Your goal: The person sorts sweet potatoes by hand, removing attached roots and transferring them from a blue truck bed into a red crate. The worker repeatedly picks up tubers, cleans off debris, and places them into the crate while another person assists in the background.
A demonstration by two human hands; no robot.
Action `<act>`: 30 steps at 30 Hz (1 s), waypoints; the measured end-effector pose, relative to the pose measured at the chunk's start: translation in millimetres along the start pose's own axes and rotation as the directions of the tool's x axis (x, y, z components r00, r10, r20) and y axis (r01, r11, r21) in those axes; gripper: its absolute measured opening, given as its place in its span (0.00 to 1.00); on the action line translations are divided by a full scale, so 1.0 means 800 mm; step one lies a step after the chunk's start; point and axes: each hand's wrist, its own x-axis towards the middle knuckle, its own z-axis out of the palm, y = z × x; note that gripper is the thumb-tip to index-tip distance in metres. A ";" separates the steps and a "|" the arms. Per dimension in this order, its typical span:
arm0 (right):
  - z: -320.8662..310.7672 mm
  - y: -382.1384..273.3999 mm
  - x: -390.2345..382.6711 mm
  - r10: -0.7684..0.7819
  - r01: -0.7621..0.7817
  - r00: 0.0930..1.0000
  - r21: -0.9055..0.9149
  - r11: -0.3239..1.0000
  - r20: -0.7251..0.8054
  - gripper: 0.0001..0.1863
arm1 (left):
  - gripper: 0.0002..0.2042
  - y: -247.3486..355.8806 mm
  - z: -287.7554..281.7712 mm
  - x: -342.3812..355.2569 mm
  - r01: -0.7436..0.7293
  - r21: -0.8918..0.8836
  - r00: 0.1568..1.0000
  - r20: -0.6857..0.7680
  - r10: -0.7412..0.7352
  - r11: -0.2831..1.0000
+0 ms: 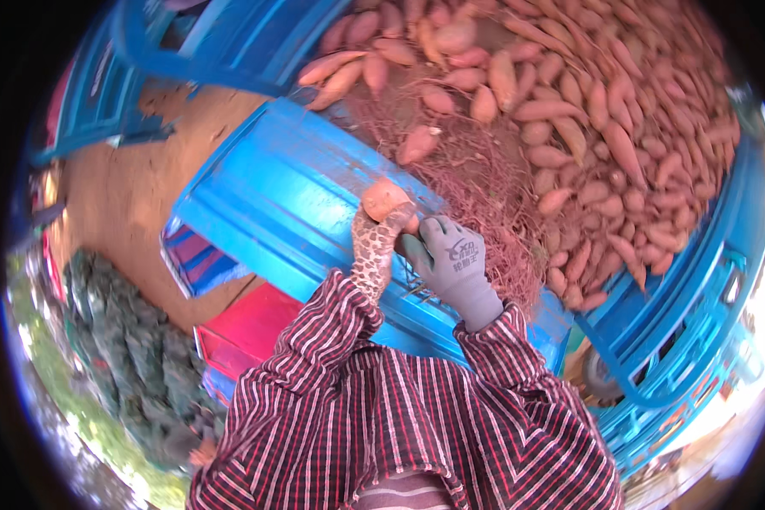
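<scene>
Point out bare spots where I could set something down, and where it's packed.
Bare: the blue panel left of the left hand, and the mostly bare brown ground between that panel's left end and the dark green heap. Crowded: reddish roots beyond the right hand, then piled sweet potatoes.

The one view comes from the wearer's head, from the left of two fisheye cameras, looking steeply down past the striped shirt [399, 399]. The left hand [374, 242] and right hand [455, 259] sit close, near centre; sweet potatoes [622, 149] spread farther ahead toward the curved rim.
</scene>
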 end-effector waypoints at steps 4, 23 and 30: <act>-0.010 0.000 0.018 -0.390 0.390 0.921 0.059 0.919 -0.017 0.08 | 0.08 0.023 -0.024 0.014 -0.359 0.160 0.929 0.157 0.336 0.919; -0.009 0.098 0.053 -0.274 0.271 0.961 -0.256 0.928 0.025 0.19 | 0.24 -0.121 -0.666 -0.452 0.823 0.407 0.436 -0.900 0.018 0.395; 0.029 0.110 0.181 -0.447 0.454 0.879 -0.579 0.678 0.166 0.23 | 0.26 -0.104 -0.604 -0.399 0.628 0.211 0.263 -0.963 0.051 0.749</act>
